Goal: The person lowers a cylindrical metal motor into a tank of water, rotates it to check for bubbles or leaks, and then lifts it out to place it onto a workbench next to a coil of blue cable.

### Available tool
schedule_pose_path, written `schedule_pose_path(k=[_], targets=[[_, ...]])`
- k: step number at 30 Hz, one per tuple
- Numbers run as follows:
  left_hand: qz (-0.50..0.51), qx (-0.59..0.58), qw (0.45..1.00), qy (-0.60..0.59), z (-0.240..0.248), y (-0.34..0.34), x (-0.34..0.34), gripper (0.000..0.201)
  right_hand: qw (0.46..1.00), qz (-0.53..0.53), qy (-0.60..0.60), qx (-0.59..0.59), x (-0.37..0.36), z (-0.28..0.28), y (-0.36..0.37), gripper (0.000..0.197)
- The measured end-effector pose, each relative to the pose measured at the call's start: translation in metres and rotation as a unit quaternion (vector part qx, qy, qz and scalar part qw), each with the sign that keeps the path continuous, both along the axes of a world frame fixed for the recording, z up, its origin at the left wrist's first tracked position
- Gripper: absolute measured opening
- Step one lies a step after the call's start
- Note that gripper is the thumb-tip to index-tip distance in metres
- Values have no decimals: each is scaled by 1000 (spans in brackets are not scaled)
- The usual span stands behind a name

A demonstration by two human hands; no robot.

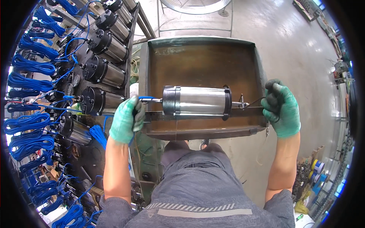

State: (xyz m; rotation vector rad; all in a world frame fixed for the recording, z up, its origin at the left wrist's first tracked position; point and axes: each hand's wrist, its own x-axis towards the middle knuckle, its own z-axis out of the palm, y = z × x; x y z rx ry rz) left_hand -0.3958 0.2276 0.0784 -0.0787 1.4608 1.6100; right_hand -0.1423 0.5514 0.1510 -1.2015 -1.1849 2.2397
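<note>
A steel cylindrical motor (pixel 203 101) with black end caps lies level over a tank (pixel 146 76) of brownish water. Both my hands wear green gloves with dark finger parts. My left hand (pixel 128 118) is closed at the motor's left end, where a metal shaft and a blue cable (pixel 146 97) come out; the exact grip is partly hidden by the fingers. Beyond the motor's right end, my right hand (pixel 280 108) is closed around a thin dark rod (pixel 257 100). That rod runs to a small metal fitting (pixel 242 103) on the motor's right shaft.
A dark bar (pixel 251 111) crosses the tank beneath the motor. On the left, a rack holds several similar motors (pixel 109 45) with coiled blue cables (pixel 32 64). A round metal frame (pixel 195 5) on legs stands beyond the tank. Assorted parts (pixel 317 167) lie at the right.
</note>
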Motion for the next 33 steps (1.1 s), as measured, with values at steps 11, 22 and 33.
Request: schedule_pose_path(k=[11,22,33], targets=[[-47,-87,994,-39,-104,52,-64,31,999,21,-40,25,-56,-104,30,13],[-68,-125,987,-68,-170,64,-77,30,995,47,-82,32,-66,-206,40,10],[-138,-206,962,116,-225,58,-73,33,900,140,-167,377,-51,-280,52,20]])
